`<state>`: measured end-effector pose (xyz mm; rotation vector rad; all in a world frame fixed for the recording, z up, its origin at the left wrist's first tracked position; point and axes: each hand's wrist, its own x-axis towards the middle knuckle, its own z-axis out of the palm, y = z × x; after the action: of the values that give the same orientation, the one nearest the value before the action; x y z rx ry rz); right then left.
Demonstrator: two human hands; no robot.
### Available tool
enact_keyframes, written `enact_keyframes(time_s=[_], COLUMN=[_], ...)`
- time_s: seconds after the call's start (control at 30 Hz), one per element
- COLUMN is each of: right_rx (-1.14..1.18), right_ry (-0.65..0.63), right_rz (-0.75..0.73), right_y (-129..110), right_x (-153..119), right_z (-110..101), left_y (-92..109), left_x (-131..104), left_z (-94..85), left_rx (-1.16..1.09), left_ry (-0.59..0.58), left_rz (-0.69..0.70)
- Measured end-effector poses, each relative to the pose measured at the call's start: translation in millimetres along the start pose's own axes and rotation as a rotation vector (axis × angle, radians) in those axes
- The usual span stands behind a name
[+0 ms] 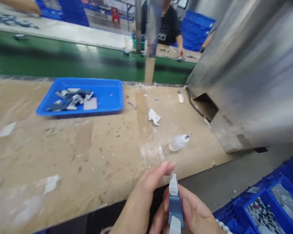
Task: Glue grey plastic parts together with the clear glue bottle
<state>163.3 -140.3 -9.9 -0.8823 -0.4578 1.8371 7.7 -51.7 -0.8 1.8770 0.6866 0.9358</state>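
Just beyond the table's front edge, a small blue-grey plastic part with light grey ends (175,206) is held upright between my two hands. My right hand (195,211) is closed around its right side. My left hand (143,195) is on the other side, its curled fingers against the part and its thumb raised near the light grey tip. The lower end of the part runs out of the picture. On the table beyond my hands lies a white squeeze bottle (178,143) with a thin dark nozzle, and farther off a crumpled white tissue (154,117).
A blue tray (109,107) holding several blue-grey and light grey parts sits on the brown tabletop (107,156). Beyond runs a green conveyor belt (100,61), with a co-worker (169,32) behind it. A metal housing (254,84) stands right; blue bins of parts (249,208) are lower right.
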Motion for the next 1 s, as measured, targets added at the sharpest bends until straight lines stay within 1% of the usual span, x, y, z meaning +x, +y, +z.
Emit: enact_keyframes(time_s=[0.07, 0.13, 0.23, 0.33, 0.43, 0.47, 0.53, 0.63, 0.7, 0.77, 0.8, 0.93, 0.97, 1.0], right_rx=[0.022, 0.034, 0.075, 0.12, 0.095, 0.073, 0.024, -0.048, -0.081, -0.094, -0.087, -0.042, -0.042, -0.058], right_ry=[0.009, 0.019, 0.01, 0.004, 0.058, 0.062, 0.025, -0.018, -0.011, -0.014, -0.027, -0.1, -0.113, -0.113], right_rz=[0.094, 0.104, 0.05, 0.046, 0.06, 0.062, 0.043, 0.022, 0.04, 0.033, 0.029, 0.029, -0.005, -0.073], right_y=[1, 2, 3, 6, 11, 13, 17, 19, 18, 18, 17, 18, 18, 18], right_x=[-3, -3, 0, 3, 6, 6, 8, 9, 9, 8, 8, 11, 13, 16], right_z=[6, 12, 19, 23, 20, 18, 14, 9, 9, 12, 13, 14, 13, 12], left_y=[6, 8, 7, 3, 2, 2, 5, 10, 13, 15, 16, 13, 10, 8], left_x=[1, 1, 0, 1, 1, 1, 1, 2, 3, 4, 4, 4, 3, 3], left_z=[-1.2, -3.1, -4.0, -3.0, -2.0, -1.8, -1.7, -2.1, -3.3, -5.1, -6.0, -7.8, -7.9, -8.1], left_rx=[-0.115, -0.167, -0.158, -0.153, -0.2, -0.209, -0.219, -0.248, -0.275, -0.277, -0.27, -0.214, -0.21, -0.197], left_ry=[-0.044, -0.058, -0.014, 0.046, 0.057, 0.057, 0.068, 0.101, 0.111, 0.097, 0.09, 0.065, 0.076, 0.105], left_rz=[0.017, 0.038, 0.06, 0.09, 0.121, 0.097, 0.04, 0.002, -0.009, -0.061, -0.063, 0.043, 0.064, 0.06])
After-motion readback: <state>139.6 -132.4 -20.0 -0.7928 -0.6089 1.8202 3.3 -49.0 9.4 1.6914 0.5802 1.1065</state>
